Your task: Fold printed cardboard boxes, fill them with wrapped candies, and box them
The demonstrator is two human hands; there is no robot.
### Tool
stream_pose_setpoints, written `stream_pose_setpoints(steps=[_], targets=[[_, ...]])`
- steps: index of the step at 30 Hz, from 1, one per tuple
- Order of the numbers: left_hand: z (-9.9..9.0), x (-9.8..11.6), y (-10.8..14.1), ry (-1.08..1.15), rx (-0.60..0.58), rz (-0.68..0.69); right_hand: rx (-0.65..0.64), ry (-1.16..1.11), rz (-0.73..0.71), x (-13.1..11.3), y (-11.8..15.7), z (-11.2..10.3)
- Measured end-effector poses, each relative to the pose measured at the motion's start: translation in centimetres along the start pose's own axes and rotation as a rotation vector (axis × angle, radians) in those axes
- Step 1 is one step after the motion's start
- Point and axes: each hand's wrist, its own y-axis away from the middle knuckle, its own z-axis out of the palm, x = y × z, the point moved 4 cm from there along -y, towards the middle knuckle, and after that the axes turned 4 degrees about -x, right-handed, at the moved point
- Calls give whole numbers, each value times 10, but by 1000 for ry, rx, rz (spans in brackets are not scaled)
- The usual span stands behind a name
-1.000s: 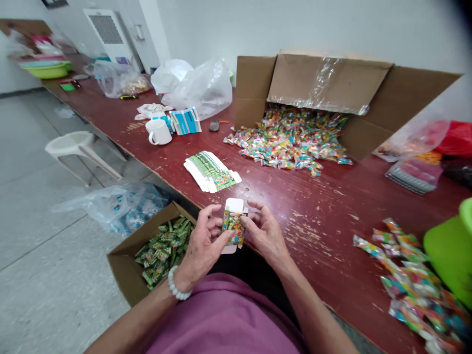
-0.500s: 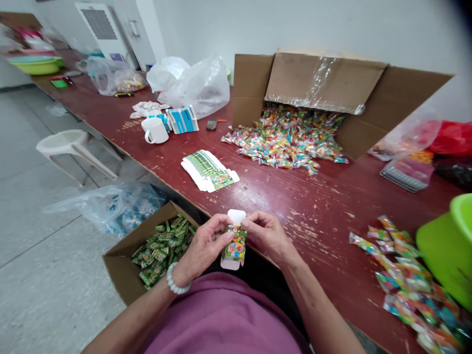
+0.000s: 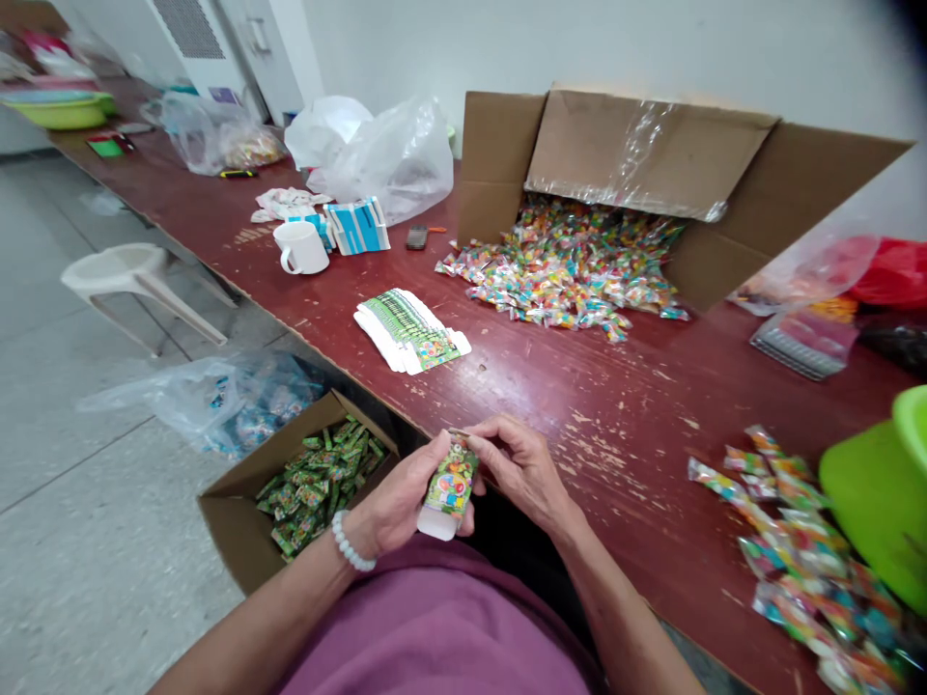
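Your left hand (image 3: 398,497) closes around a small green printed carton (image 3: 450,483), its thumb on the near side and its fingers behind, fingertips showing past the far edge. Your right hand (image 3: 525,468) has thumb and forefinger at the carton's upper end, gripping it there; its other fingers are curled, partly hidden. The carton is in front of your purple shirt (image 3: 441,623), by the edge of the red table (image 3: 565,425), with a white flap (image 3: 436,524) at its lower end. Just beyond your hands lies a fanned stack of flat green cartons (image 3: 412,333). Beside your left forearm, below the tabletop, an open cardboard box (image 3: 236,541) holds many green packs (image 3: 319,483), with a clear bag of blue packets (image 3: 246,405) behind it. Farther along stands a white mug (image 3: 302,249) near blue-and-white cartons (image 3: 360,227). Ahead, wrapped candies (image 3: 557,280) spill from a large carton (image 3: 644,154). On your right, more wrapped candies (image 3: 818,569) lie against a lime-green tub (image 3: 876,502).
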Motion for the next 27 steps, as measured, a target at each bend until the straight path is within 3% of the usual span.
stream_pose_setpoints(steps=[2,4,9,15,23,27], targets=[[-2,-4,-3,25,79,-19,-31,74,-37,-4,0,1],[-2,-5,-6,-13,129,7,-37,13,15,-2,0,2],[2,-4,-9,-128,136,68,-70,-155,187,7,-5,5],[-2,1,-8,-279,117,123,-17,-333,270,5,-12,8],[-8,7,-6,-388,148,148,-152,-302,102,-4,-3,11],[-7,10,-10,-317,182,158,-161,-72,-21,-8,5,11]])
